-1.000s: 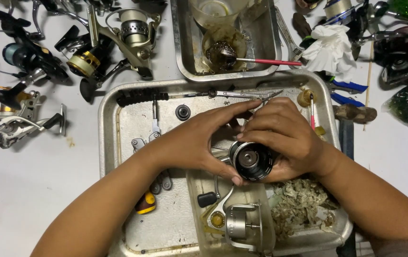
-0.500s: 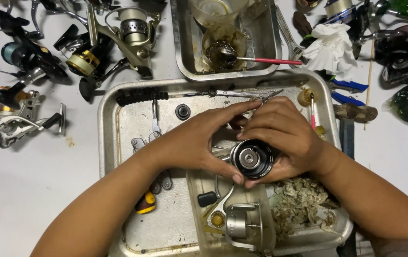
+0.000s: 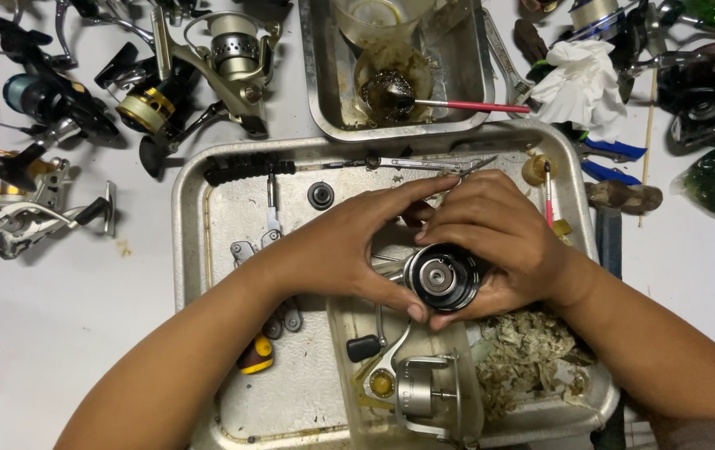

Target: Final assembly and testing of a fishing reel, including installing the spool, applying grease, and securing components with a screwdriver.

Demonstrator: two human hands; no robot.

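Left hand [image 3: 337, 250] & right hand [image 3: 503, 242] cupped round black reel spool [image 3: 441, 279], pinching it over metal tray [image 3: 207, 242]. Prob. mid-fitting step w/ spool. Next needs steady grip, careful alignment.

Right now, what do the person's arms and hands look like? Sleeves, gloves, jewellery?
Both forearms enter from the bottom edge and are bare as far as the frame shows; no sleeve visible. The left hand and right hand wear no gloves. No rings, watch, bracelet or tape can be seen on the fingers or wrists. Nails look short and unpainted.
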